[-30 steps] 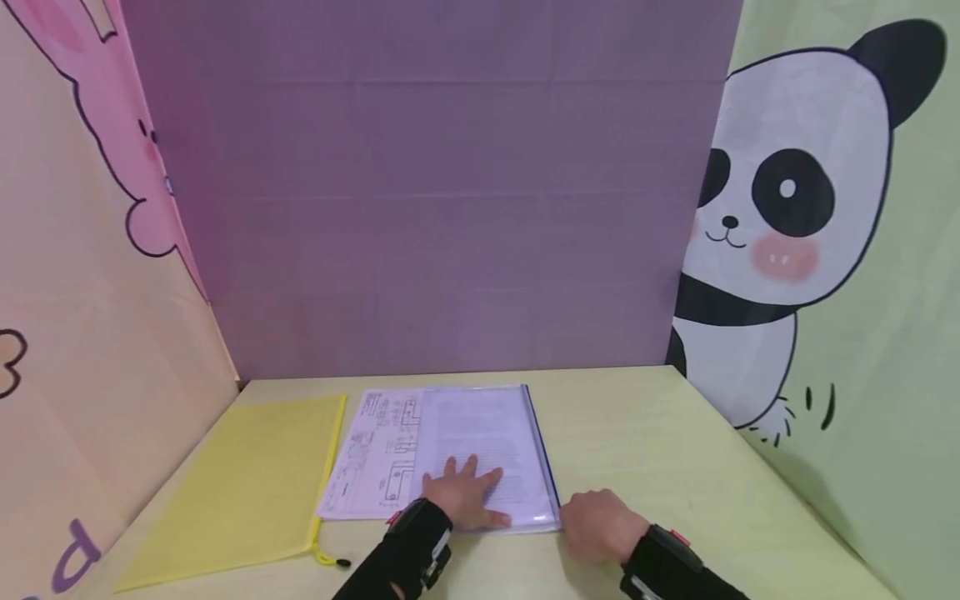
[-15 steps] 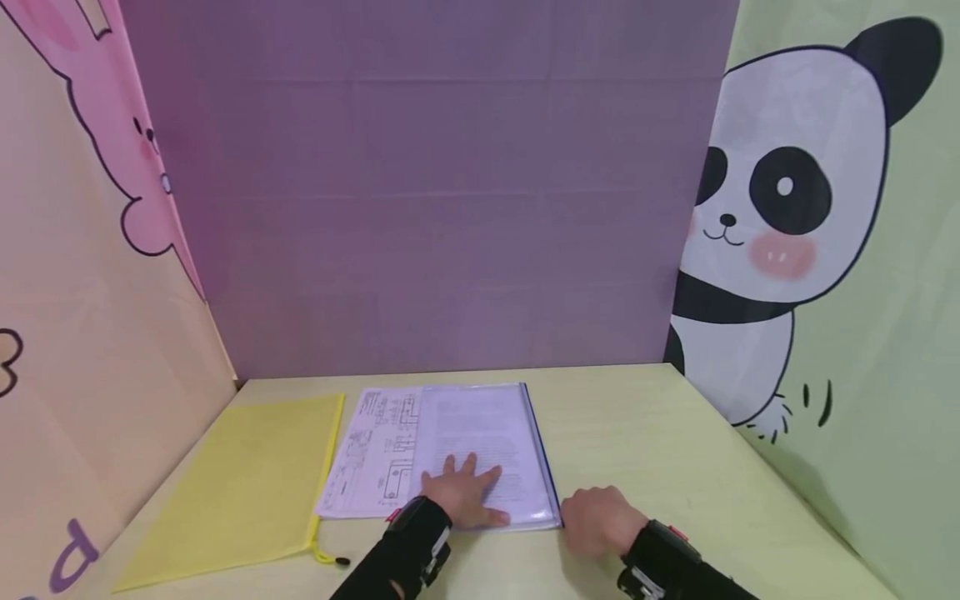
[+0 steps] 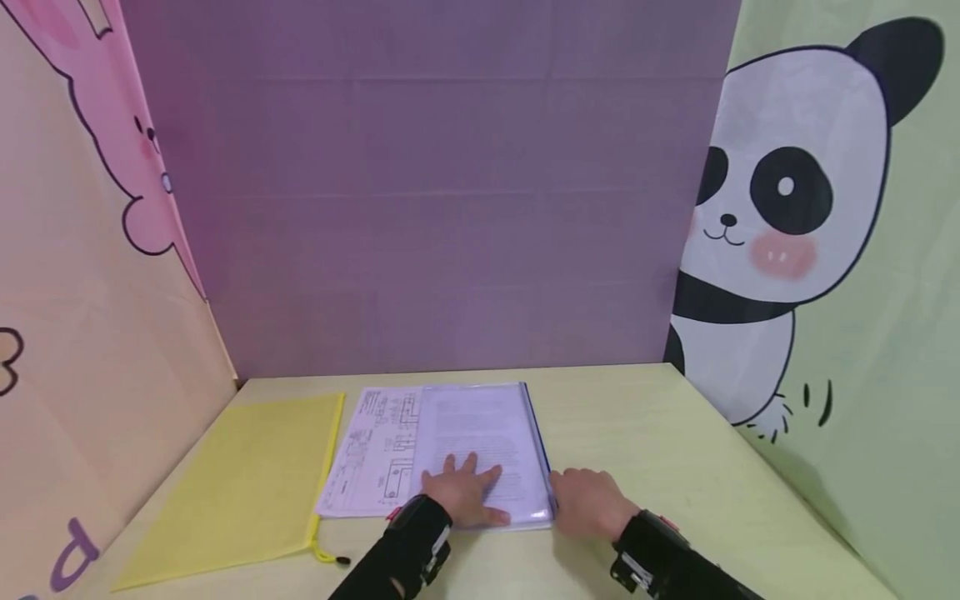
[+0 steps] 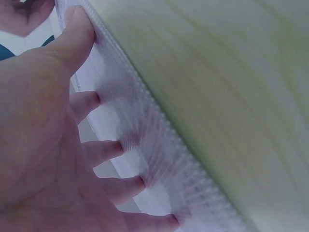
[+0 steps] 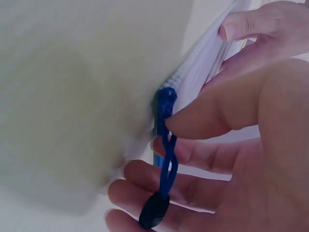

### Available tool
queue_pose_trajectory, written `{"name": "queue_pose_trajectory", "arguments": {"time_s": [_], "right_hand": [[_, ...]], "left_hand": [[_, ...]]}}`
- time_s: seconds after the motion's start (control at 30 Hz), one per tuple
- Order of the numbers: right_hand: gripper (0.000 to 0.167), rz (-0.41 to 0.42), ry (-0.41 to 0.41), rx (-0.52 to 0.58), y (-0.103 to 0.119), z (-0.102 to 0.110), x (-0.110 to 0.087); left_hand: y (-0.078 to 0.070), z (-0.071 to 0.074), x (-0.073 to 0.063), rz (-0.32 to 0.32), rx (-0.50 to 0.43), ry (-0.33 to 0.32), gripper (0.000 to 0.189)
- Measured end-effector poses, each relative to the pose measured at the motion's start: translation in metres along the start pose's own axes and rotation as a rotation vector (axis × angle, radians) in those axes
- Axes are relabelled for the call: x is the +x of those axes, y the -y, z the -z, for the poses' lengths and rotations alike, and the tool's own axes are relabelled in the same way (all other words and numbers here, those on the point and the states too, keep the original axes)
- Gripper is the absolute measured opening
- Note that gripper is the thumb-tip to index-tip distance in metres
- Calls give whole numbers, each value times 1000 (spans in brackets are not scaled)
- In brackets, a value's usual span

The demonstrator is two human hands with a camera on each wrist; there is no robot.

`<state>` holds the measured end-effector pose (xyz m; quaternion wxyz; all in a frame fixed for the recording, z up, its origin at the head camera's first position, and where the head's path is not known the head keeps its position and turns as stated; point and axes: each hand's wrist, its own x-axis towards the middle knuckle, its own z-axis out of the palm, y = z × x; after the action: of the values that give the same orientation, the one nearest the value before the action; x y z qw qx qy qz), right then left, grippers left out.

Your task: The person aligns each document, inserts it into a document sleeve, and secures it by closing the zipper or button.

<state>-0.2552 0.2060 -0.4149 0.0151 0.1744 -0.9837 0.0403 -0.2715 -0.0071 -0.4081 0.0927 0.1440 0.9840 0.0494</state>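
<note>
A clear mesh zip document bag with a dark blue zip edge lies flat, printed pages showing through it. My left hand presses on its lower part, fingers spread; in the left wrist view the fingertips dent the mesh. At the bag's near right corner, my right hand pinches the end of the blue zip between thumb and index finger. From there a blue cord loop with a black bead hangs across the curled fingers.
A white sheet with line diagrams sticks out from the bag's left side. Further left lies a yellow zip bag with a yellow cord and dark bead. The wooden table meets a purple backdrop behind.
In the last half second my right hand has moved slightly up and left, and the bag's near right corner has shifted left with it. The left hand stays in place.
</note>
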Motion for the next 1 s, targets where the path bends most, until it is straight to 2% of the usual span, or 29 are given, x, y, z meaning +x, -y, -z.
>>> {"name": "queue_pose_trajectory", "arguments": {"time_s": [0.33, 0.4, 0.5, 0.6, 0.7, 0.83, 1.0], "right_hand": [[23, 34, -88, -9, 7, -3, 17], [27, 54, -98, 26, 10, -3, 21], [40, 103, -98, 167, 13, -3, 29], [59, 143, -73, 313, 18, -1, 35], [71, 139, -16, 381, 22, 2, 41], [72, 97, 51, 362, 27, 3, 46], [74, 108, 138, 268, 34, 1, 47]], "left_hand": [[-2, 1, -3, 16, 17, -2, 76], [-2, 1, -2, 16, 27, -2, 76], [-1, 2, -1, 13, 36, -5, 77], [0, 2, 0, 8, 49, 0, 78], [1, 2, 1, 0, 69, 1, 78], [3, 1, 2, -11, 81, -7, 79], [8, 1, 0, -54, 52, -4, 82]]}}
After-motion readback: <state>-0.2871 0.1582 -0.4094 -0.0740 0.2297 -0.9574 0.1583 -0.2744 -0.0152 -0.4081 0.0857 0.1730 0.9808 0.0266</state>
